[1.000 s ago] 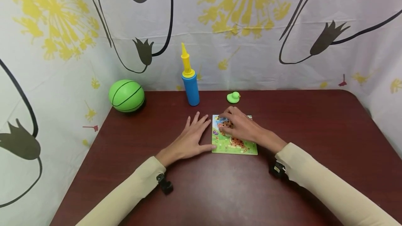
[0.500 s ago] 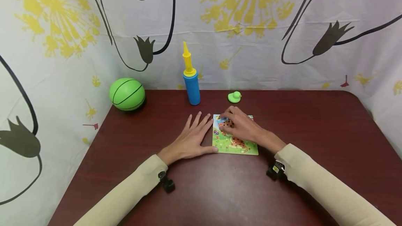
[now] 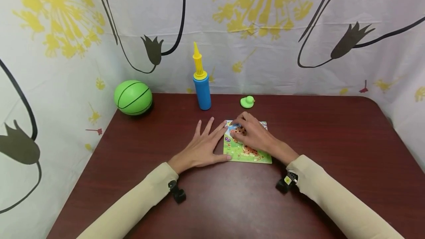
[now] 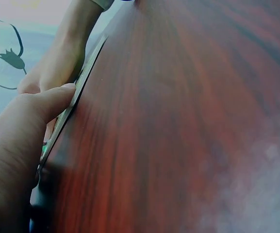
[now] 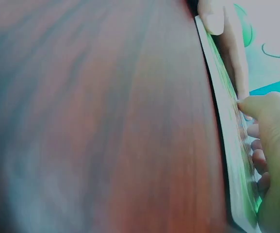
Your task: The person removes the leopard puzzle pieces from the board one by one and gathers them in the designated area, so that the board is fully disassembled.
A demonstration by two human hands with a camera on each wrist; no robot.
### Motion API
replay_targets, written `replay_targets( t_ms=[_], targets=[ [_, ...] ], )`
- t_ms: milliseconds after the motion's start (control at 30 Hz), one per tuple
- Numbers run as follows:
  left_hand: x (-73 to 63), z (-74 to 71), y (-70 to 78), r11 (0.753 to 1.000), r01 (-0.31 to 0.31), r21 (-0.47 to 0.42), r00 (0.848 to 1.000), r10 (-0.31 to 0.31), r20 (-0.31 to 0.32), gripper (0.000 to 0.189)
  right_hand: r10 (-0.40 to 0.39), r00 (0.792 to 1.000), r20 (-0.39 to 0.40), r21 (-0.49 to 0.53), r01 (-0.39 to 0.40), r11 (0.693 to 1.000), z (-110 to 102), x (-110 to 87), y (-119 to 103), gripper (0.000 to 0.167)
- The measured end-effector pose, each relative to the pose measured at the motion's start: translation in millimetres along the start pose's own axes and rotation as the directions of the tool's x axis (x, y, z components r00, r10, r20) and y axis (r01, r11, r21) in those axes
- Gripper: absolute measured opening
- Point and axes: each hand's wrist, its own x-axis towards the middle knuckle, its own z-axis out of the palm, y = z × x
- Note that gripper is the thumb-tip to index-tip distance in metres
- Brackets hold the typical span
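Spread wide, the left hand's [image 3: 203, 148] fingers reach the picture board [image 3: 237, 154], thumb resting on its near left corner; the right hand [image 3: 255, 132] curls over the board's spotted animal [image 3: 250, 151], but whether it pinches anything I cannot tell. Under the board runs a dark red-brown, wood-grained table [image 3: 332, 128], shiny nearer than the board. Behind the board are a green duck [image 3: 247, 101] and, further left, a blue-and-yellow pump [image 3: 202, 93] and green ball [image 3: 133, 98]; beyond, flower-printed white cloth [image 3: 275, 62].

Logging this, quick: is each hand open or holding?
Left hand: open, thumb on the thin rectangular green-and-blue picture board.
Right hand: curled over the board; any grip cannot be told.
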Motion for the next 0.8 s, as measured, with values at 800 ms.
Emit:
replay_targets(
  t_ms=[800],
  targets=[
    [3.7, 1.4, 0.1, 0.999, 0.035, -0.042, 0.999, -0.036, -0.021, 0.114, 0.013, 0.997, 0.073, -0.058, -0.008, 0.998, -4, 5.2, -11, 0.044]
  ],
)
